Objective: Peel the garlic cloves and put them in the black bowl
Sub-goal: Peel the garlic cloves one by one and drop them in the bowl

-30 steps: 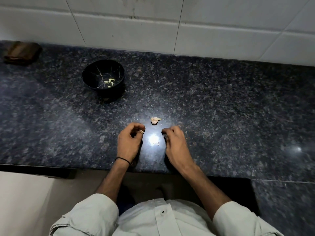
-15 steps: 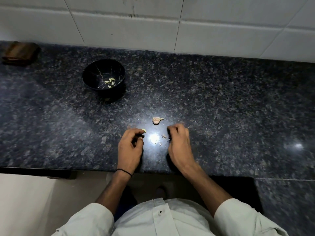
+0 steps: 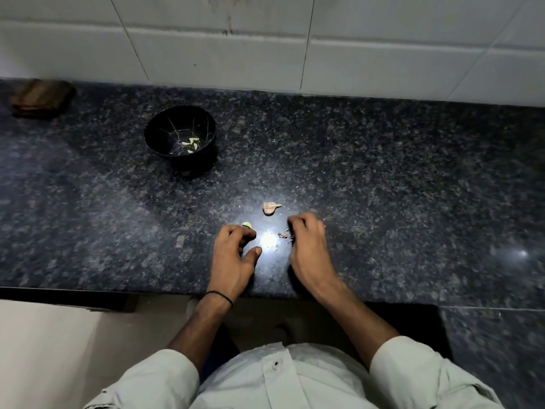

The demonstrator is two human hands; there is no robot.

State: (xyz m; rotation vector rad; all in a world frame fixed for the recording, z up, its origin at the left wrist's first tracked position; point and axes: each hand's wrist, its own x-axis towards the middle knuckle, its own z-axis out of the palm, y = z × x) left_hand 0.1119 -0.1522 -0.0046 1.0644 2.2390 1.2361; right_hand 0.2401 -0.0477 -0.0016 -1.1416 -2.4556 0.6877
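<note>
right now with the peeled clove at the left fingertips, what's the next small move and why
Probably carry the peeled clove in the left hand up and left to the black bowl and drop it in. It looks pale and skinless, peeled pieces already lie in that bowl, and the right hand sits by loose skin scraps. One unpeeled clove waits on the counter.

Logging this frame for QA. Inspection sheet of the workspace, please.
Surface: dark speckled stone counter, glare spot between the hands.
Job's things: black bowl at back left, a few pale peeled cloves inside; one peeled clove at the left hand's fingertips; one unpeeled clove lying loose ahead of the hands.
Clutter: skin scraps by the right hand; brown object at far left, unclear what.
Grippers: left hand loosely curled; right hand curled, blurred, contents not visible.
Cables: nothing seen.
Surroundings: white tiled wall behind.
</note>
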